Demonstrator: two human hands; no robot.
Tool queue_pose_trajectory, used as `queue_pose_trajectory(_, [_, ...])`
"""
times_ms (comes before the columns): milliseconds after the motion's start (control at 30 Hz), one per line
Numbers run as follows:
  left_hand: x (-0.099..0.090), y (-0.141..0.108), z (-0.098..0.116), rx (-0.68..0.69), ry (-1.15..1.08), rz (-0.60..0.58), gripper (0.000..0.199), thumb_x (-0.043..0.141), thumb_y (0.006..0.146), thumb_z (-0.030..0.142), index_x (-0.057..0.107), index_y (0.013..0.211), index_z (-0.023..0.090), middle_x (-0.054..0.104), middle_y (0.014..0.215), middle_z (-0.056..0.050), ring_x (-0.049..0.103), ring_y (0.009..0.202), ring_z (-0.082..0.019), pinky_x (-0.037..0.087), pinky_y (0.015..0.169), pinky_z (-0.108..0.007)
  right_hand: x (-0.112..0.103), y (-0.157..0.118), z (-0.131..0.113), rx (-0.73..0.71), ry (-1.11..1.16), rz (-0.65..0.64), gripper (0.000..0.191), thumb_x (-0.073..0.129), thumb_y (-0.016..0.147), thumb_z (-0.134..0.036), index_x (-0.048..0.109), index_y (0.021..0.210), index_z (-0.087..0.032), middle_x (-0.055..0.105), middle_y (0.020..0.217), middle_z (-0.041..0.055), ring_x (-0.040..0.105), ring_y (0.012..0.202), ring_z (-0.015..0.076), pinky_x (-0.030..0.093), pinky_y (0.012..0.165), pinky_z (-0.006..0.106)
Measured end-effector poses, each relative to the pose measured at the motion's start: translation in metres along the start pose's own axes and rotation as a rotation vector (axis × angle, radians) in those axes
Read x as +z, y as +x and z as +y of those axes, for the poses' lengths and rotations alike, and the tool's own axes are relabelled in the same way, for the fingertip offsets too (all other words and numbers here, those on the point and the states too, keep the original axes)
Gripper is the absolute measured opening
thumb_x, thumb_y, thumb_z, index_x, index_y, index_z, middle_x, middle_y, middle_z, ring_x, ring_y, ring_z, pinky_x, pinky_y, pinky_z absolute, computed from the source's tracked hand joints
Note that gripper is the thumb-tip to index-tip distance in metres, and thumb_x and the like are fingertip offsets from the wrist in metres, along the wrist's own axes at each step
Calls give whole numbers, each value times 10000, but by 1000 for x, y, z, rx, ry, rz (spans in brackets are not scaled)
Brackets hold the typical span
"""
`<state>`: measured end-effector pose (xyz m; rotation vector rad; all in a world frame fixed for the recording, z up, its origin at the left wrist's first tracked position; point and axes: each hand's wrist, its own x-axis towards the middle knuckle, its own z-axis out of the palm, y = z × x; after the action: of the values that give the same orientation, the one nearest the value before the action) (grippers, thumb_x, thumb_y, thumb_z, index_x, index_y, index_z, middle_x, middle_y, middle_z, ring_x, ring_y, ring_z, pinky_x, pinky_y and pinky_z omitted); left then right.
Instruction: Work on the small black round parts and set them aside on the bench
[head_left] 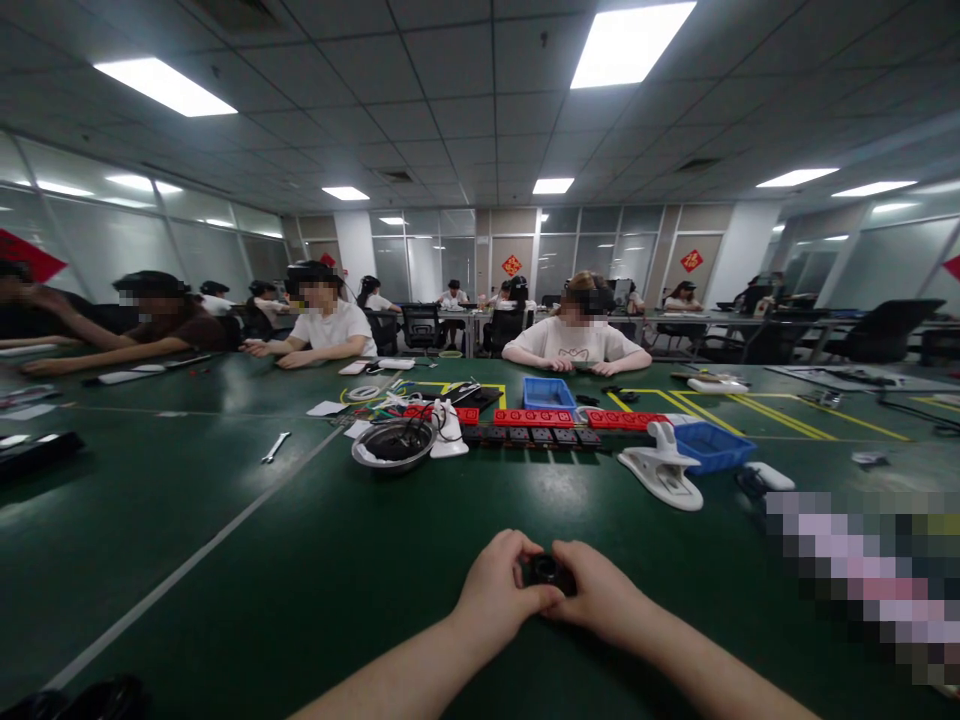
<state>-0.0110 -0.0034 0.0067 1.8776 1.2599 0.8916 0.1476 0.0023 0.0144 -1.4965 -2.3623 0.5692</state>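
Note:
Close in front of me, a small round black part (546,570) with a ring-shaped top sits between my two hands; its exact kind I cannot make out. My left hand (504,580) curls round its left side, with the thumb across the near side. From the right, my right hand (600,592) closes on the same part, its fingers bent over the far edge. Both hands are low over the green table (360,580), and the fingers partly cover the part.
Beyond my hands lie black socket modules (536,437), red strips (532,418), a metal bowl (394,445), a white stand (448,430), a white clip base (661,475) and blue trays (709,447) (547,393). A wrench (276,447) lies left. People sit across the table.

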Motion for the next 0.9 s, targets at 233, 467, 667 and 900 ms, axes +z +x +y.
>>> queue_pose_trajectory(233, [1, 1, -3, -6, -28, 9, 319, 665, 577, 273, 545, 857, 178, 474, 795, 14, 408, 563, -86, 325, 511, -195, -3, -4, -6, -23, 17, 22, 309, 613, 609, -382, 523, 801, -157, 551, 806, 45, 493, 734, 180, 352, 612, 249])
queue_pose_trajectory(467, [-2, 2, -5, 22, -48, -65, 312, 646, 596, 259, 566, 890, 192, 482, 824, 9, 398, 556, -77, 340, 521, -192, -25, -5, -1, -115, 404, -245, 415, 606, 629, -235, 513, 1025, -155, 552, 942, 36, 499, 827, 182, 383, 717, 277])
queue_pose_trajectory(667, [-2, 3, -4, 33, -62, -83, 319, 644, 598, 249, 570, 905, 206, 480, 834, 12, 410, 571, -81, 351, 540, -194, -21, -2, 7, -155, 404, -249, 319, 571, 642, -162, 546, 961, -158, 550, 884, 14, 494, 784, 156, 383, 684, 250])
queue_pose_trajectory(900, [-6, 0, 1, 31, -63, -105, 297, 634, 614, 250, 567, 899, 200, 486, 853, 5, 415, 591, -87, 345, 546, -194, -16, 1, 12, -128, 373, -222, 242, 567, 654, -194, 555, 891, -145, 541, 828, 6, 484, 741, 146, 374, 643, 238])
